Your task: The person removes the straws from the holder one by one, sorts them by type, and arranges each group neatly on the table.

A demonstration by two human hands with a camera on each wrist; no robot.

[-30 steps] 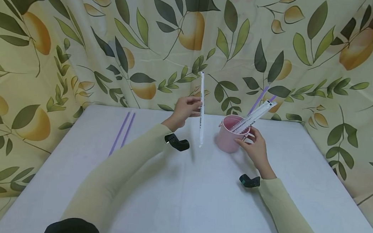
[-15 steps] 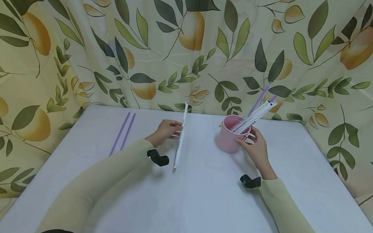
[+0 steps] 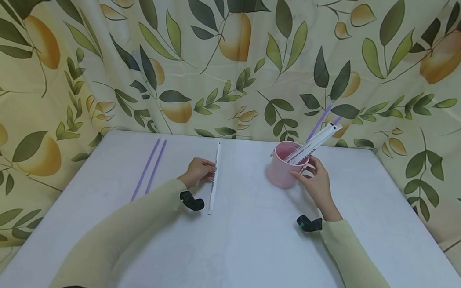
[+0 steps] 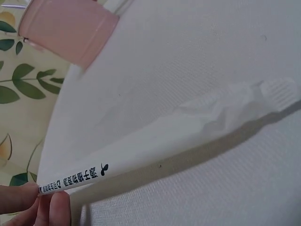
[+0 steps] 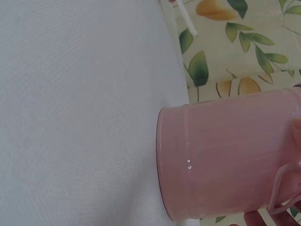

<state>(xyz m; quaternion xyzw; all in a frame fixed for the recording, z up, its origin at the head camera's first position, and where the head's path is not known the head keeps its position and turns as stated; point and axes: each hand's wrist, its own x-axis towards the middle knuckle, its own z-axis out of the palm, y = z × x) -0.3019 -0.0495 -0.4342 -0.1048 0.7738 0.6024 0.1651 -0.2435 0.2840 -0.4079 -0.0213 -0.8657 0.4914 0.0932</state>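
Observation:
My left hand [image 3: 198,173] pinches a straw in a white paper wrapper [image 3: 214,182] near the middle of the table. In the left wrist view, thumb and fingers hold one end of this wrapped straw [image 4: 164,136], and dark print runs along the paper. The straw lies low over the tabletop with its shadow beside it. My right hand [image 3: 316,181] grips the right side of a small pink bucket [image 3: 281,175] near its handle. Upright on the table, the bucket holds white-wrapped straws [image 3: 314,142] and purple straws [image 3: 320,123] leaning right.
Two purple straws [image 3: 145,169] lie side by side on the left of the white-covered table [image 3: 223,258]. A fruit-and-leaf patterned curtain [image 3: 233,95] hangs right behind the table's back edge.
My left hand has moved left and down from beside the bucket, bringing the wrapped straw from upright in the air to low over the table. The right hand and bucket have stayed put.

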